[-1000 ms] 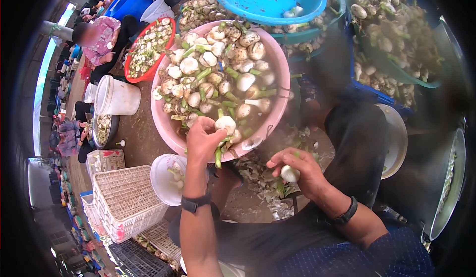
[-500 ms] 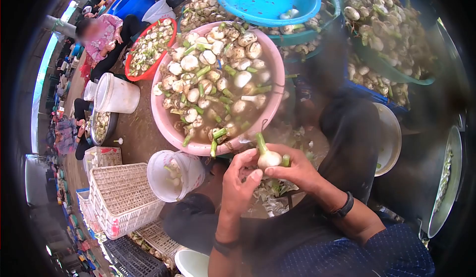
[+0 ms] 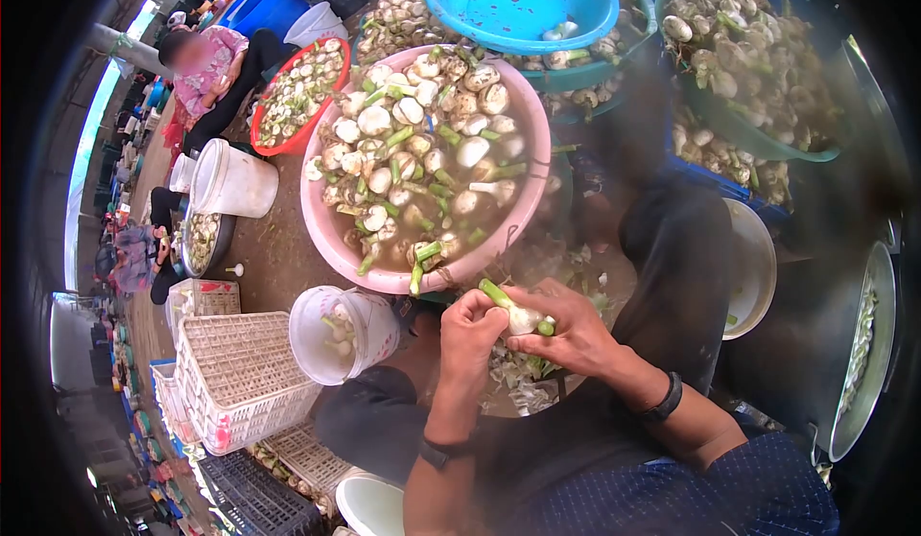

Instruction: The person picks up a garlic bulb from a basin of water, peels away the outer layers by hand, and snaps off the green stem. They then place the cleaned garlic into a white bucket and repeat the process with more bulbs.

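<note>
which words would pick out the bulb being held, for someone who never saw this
Find the big pink basin of murky water full of bulbs. Just below its near rim, the left hand and right hand meet around one white bulb. Unlike the floating ones, it is out of the water, gripped by both hands, its green stalk pointing up-left toward the basin.

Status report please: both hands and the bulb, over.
Left hand and right hand both shut on white bulb, green stalk pointing up-left. Held beside pink basin rim. Nothing in the way.
</note>
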`<action>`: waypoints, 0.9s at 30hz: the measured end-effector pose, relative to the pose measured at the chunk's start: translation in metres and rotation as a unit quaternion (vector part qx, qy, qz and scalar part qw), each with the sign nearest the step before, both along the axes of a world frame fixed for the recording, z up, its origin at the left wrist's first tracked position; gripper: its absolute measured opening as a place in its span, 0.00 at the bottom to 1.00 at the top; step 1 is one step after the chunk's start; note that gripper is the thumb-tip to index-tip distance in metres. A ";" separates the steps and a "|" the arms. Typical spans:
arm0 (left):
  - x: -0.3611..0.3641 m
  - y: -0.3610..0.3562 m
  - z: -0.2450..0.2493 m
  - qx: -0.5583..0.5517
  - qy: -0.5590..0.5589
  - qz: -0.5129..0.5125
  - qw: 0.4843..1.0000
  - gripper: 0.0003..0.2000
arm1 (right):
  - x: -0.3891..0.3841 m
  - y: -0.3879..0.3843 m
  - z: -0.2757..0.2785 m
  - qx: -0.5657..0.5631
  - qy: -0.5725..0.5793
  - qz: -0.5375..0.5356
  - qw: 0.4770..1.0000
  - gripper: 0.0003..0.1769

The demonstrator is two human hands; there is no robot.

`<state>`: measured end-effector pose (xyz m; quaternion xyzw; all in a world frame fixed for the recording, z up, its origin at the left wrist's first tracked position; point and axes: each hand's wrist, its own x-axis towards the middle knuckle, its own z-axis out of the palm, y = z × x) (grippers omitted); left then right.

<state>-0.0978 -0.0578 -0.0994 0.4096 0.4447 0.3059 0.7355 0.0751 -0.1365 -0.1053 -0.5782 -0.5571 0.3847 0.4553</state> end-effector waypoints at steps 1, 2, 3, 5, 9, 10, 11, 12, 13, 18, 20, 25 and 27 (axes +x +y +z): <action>0.001 -0.001 0.001 -0.004 0.002 0.008 1.000 0.02 | 0.000 0.000 0.000 -0.001 -0.003 0.001 1.000 0.40; 0.001 -0.002 -0.001 -0.009 0.008 0.018 1.000 0.02 | 0.000 -0.001 0.001 -0.003 -0.005 0.001 1.000 0.40; 0.001 -0.002 -0.003 -0.013 0.015 0.028 0.999 0.02 | 0.000 0.000 0.004 -0.010 -0.002 0.007 1.000 0.40; -0.001 -0.003 -0.007 -0.016 0.016 0.043 0.999 0.02 | 0.001 0.001 0.012 -0.025 0.004 0.017 1.000 0.40; -0.002 -0.004 -0.004 -0.012 0.002 0.051 0.999 0.02 | 0.004 0.002 0.001 -0.019 0.150 0.039 0.988 0.39; -0.002 -0.004 -0.002 -0.011 -0.002 0.051 0.999 0.02 | 0.003 0.003 0.005 -0.064 0.250 0.046 0.965 0.38; -0.005 -0.002 -0.004 -0.020 -0.018 0.039 0.999 0.03 | 0.003 0.003 0.009 -0.109 0.347 0.053 0.930 0.38; -0.008 0.000 -0.006 -0.029 -0.034 0.027 0.999 0.04 | 0.005 0.003 0.012 -0.130 0.377 0.056 0.915 0.38; -0.010 0.001 -0.007 -0.038 -0.050 0.015 0.998 0.06 | 0.008 0.004 0.015 -0.151 0.407 0.058 0.899 0.38; -0.013 0.004 -0.002 -0.045 -0.058 -0.031 0.997 0.09 | 0.009 0.007 0.014 -0.154 0.373 0.050 0.913 0.38; -0.019 0.005 -0.010 -0.042 -0.047 -0.039 0.997 0.09 | 0.006 0.006 0.015 -0.140 0.336 0.052 0.930 0.37; -0.021 0.004 -0.019 -0.052 -0.039 -0.014 0.998 0.08 | 0.004 0.003 0.008 -0.115 0.256 0.033 0.959 0.38; -0.017 0.002 -0.015 -0.052 -0.032 0.004 0.998 0.07 | 0.004 0.005 0.008 -0.089 0.214 0.035 0.972 0.38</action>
